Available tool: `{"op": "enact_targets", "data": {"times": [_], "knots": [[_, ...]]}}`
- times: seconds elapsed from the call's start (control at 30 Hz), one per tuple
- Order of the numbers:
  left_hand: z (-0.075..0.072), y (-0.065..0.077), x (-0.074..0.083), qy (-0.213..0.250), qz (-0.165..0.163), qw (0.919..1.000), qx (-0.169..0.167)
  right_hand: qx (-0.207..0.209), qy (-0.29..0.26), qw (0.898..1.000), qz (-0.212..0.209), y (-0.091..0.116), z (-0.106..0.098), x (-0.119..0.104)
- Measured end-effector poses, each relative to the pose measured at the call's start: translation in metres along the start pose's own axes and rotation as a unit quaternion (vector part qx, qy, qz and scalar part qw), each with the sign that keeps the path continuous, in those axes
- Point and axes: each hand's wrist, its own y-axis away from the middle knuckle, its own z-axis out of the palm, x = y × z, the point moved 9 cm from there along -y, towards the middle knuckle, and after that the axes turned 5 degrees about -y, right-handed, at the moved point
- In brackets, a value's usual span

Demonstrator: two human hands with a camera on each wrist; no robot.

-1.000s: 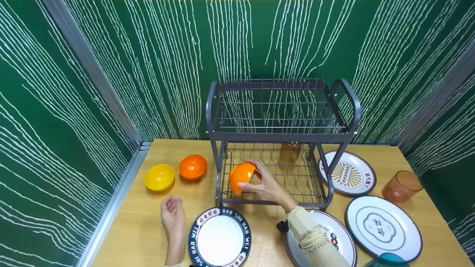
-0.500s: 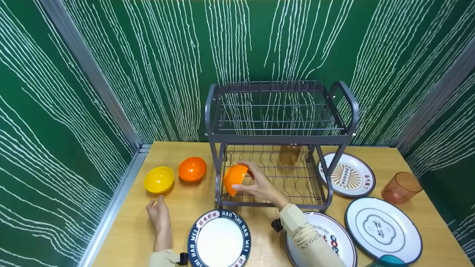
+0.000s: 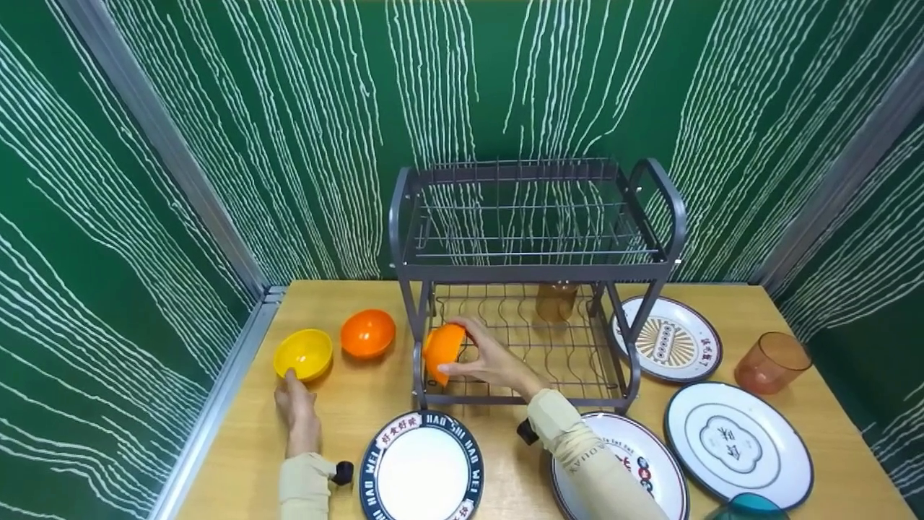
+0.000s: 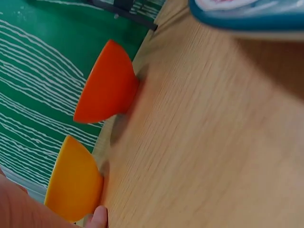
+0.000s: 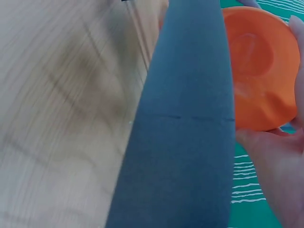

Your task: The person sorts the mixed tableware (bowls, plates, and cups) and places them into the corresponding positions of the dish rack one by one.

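Note:
In the head view my right hand [image 3: 494, 361] holds an orange bowl [image 3: 442, 352] by its rim, thumb and fingers on opposite sides. The bowl is tipped on its side at the left end of the lower tier of a dark dish rack [image 3: 530, 273]. The right wrist view shows the inside of that bowl [image 5: 261, 66] behind a rack bar. My left hand [image 3: 298, 419] is at the near side of a yellow bowl [image 3: 303, 352], a fingertip at its edge. In the left wrist view a fingertip [image 4: 99, 217] lies by the yellow bowl's base [image 4: 76, 183].
Another orange bowl [image 3: 368, 334] stands upright left of the rack. A dark-rimmed plate [image 3: 421, 473] lies in front. On the right are several plates, including a white one [image 3: 765, 462], and an orange cup [image 3: 772, 363]. A brown cup [image 3: 556, 302] stands inside the lower tier.
My left hand has moved left and forward to the yellow bowl. My right hand has shifted left with the orange bowl, which has turned further onto its side.

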Motion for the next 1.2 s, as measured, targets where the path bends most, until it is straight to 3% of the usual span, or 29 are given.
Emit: {"op": "enact_targets", "data": {"times": [0.1, 0.27, 0.4, 0.53, 0.7, 0.9, 1.2], "knots": [[0.002, -0.009, 0.006, 0.006, 0.016, 0.9998, 0.012, -0.002, 0.016, 1.000, 0.009, -0.001, -0.001, 0.001], [0.003, -0.017, 0.012, -0.025, 0.033, 0.9987, 0.029, -0.014, 0.039, 0.999, 0.012, -0.005, 0.000, -0.001], [0.001, -0.022, 0.011, -0.061, 0.027, 0.9958, 0.062, -0.025, 0.045, 0.999, 0.012, -0.007, 0.001, -0.002], [-0.002, -0.025, 0.012, -0.055, 0.038, 0.9935, 0.092, -0.039, 0.060, 0.997, 0.006, -0.010, 0.003, -0.007], [0.000, -0.026, 0.016, -0.026, 0.060, 0.9937, 0.090, -0.046, 0.128, 0.990, 0.022, -0.013, 0.003, -0.009], [0.001, -0.025, 0.020, -0.010, 0.060, 0.9947, 0.083, -0.057, 0.166, 0.984, 0.031, -0.019, 0.002, -0.011], [-0.002, -0.029, 0.017, 0.013, 0.066, 0.9960, 0.059, -0.100, 0.140, 0.985, 0.020, -0.021, 0.010, -0.011]]}}
